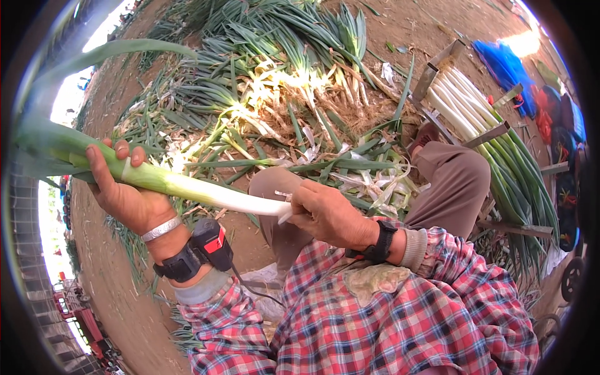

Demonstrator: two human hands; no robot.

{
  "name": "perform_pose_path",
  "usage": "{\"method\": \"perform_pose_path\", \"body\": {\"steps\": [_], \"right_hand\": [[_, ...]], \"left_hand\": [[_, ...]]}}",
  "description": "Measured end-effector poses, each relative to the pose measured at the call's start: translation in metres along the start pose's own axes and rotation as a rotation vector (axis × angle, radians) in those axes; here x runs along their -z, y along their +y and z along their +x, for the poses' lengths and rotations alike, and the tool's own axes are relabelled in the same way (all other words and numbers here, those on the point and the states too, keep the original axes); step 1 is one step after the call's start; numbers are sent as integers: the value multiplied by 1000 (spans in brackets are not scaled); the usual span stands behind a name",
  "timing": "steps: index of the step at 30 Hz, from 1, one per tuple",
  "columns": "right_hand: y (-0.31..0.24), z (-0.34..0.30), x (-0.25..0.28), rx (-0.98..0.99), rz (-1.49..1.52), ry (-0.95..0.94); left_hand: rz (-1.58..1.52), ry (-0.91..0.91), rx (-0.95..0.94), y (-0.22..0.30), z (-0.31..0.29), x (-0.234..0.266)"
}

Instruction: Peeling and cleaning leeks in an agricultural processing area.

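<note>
A thick green onion (pixel 206 192) lies across in front of me, its green leaves off to the left and its white shank pointing right. My left hand (pixel 128 194) is wrapped round the green part, fingers over the top. At the white root end, my right hand (pixel 328 212) is closed with its fingertips pinched on the tip, where a small pale flap of skin hangs. Whether a small tool sits inside the right fingers is hidden.
Beyond my knees spreads a big heap of untrimmed green onions (pixel 269 75), with peeled leaf scraps (pixel 381 184) nearer me. At the right, a metal rack (pixel 487 134) holds cleaned green onions (pixel 465 103). A blue plastic bag (pixel 503 69) lies behind it.
</note>
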State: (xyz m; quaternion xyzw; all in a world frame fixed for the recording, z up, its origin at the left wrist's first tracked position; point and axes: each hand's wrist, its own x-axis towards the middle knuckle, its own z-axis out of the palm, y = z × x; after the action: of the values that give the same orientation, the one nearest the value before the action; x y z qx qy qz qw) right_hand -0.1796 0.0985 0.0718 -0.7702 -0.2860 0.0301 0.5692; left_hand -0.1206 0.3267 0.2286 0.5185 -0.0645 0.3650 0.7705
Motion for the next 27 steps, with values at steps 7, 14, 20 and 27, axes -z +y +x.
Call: {"method": "perform_pose_path", "body": {"steps": [7, 14, 20, 27], "right_hand": [[5, -1, 4, 8, 71, 14], [25, -23, 56, -105, 289, -243], [119, -45, 58, -228, -499, -320], [84, -26, 54, -145, -41, -137]], "left_hand": [[111, 54, -47, -1, 2, -3], [114, 189, 34, 4, 27, 43], [118, 262, 46, -7, 12, 41], [-261, -122, 80, 26, 37, 89]]}}
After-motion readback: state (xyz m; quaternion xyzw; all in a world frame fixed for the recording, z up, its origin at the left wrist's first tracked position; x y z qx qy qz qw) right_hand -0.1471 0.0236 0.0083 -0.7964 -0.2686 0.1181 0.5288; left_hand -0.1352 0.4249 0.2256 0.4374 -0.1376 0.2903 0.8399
